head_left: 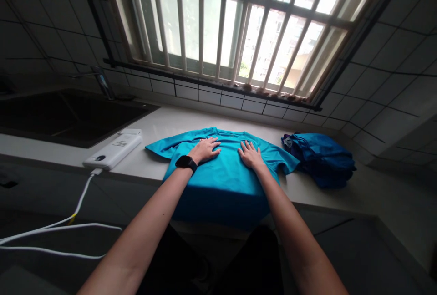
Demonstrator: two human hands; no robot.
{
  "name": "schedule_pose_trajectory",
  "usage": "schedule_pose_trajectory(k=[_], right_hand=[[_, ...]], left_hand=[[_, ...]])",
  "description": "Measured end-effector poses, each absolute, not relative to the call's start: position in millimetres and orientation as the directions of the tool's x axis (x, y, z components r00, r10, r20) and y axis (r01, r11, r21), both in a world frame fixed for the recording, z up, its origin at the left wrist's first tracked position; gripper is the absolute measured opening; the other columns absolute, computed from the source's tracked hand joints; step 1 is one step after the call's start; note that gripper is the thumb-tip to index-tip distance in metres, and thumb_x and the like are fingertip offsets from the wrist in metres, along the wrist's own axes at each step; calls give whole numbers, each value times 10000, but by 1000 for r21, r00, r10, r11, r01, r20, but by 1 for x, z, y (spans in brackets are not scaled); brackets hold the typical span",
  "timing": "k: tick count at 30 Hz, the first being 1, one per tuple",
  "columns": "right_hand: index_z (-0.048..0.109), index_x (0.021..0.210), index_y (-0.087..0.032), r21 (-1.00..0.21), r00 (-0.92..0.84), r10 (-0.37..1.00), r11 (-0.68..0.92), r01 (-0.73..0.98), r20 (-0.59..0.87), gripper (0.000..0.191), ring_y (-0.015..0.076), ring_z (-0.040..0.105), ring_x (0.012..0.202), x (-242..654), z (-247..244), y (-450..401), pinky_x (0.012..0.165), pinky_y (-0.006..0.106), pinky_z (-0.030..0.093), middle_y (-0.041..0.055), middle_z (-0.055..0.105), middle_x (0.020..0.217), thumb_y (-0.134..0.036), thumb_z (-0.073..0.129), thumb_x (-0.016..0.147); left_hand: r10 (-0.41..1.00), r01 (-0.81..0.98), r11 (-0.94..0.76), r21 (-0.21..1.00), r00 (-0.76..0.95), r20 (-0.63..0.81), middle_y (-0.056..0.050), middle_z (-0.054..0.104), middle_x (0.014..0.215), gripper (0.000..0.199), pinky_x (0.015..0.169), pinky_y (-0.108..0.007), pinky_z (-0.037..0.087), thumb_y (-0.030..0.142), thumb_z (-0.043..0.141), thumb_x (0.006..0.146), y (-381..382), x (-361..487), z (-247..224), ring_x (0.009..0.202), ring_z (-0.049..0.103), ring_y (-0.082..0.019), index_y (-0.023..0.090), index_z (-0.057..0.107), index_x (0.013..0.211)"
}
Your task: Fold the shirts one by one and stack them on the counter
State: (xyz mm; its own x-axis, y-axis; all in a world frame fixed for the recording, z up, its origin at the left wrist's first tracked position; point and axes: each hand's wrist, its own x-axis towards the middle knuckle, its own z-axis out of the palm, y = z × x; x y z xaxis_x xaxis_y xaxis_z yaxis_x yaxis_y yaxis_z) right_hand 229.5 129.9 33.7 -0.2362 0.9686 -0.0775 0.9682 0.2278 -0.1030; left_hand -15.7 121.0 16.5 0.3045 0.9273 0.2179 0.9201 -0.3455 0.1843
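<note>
Left hand (205,150), right hand (251,155) flat on turquoise T-shirt (221,190), fingers (215,143) spread.

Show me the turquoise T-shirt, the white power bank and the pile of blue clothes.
Turquoise T-shirt (221,181): head view, middle of the shirt's body, between the hands.
White power bank (112,151): head view, middle of its top face.
Pile of blue clothes (319,160): head view, middle of the pile.

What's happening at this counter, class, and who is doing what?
A person presses both bare hands, the left hand and the right hand, flat on a turquoise T-shirt spread on a white counter. A bundle of darker blue clothing lies to its right, and a white power bank to its left.
</note>
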Motion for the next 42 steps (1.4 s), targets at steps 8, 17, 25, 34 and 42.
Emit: schedule_pose_trajectory(k=[8,17,25,34,42], right_hand=[[413,1631,-166,-164,-7,997,20,986,82,608,268,279,1599,225,33,115,1283,509,241,128,306,1739,-326,267,1063],[236,1701,-213,-183,-124,989,108,977,-78,688,295,98,1647,249,37,116,1304,575,134,47,118,1788,-520,145,1092],[278,1689,-208,-170,70,996,-77,982,-51,655,334,137,1639,289,38,96,1270,677,147,121,148,1780,-477,151,1106],[478,1592,-168,-212,127,991,-117,970,34,572,330,413,1530,320,60,75,1233,528,341,166,419,1677,-388,317,1089],[829,1018,-76,-261,452,892,-437,861,-4,483,389,765,1032,401,59,68,828,389,571,282,787,1002,-450,524,1016]], left_hand=[[901,921,-365,138,312,302,-166,628,1491,481,1212,-436,420,395,463,983,117,-15,21,1396,570,-309,137,723,1293],[910,918,-354,179,294,292,-133,654,1462,450,1188,-442,435,393,461,970,112,-14,26,1378,583,-297,192,734,1265],[927,933,-316,174,265,264,-130,623,1509,467,1193,-423,419,396,469,967,116,-14,25,1388,581,-303,185,726,1295],[925,930,-324,171,274,261,-126,619,1515,481,1188,-432,421,403,453,965,119,-15,23,1385,582,-301,190,721,1302],[929,929,-312,198,254,270,-115,635,1498,469,1175,-431,423,407,466,957,119,-14,23,1380,586,-309,202,734,1283]])
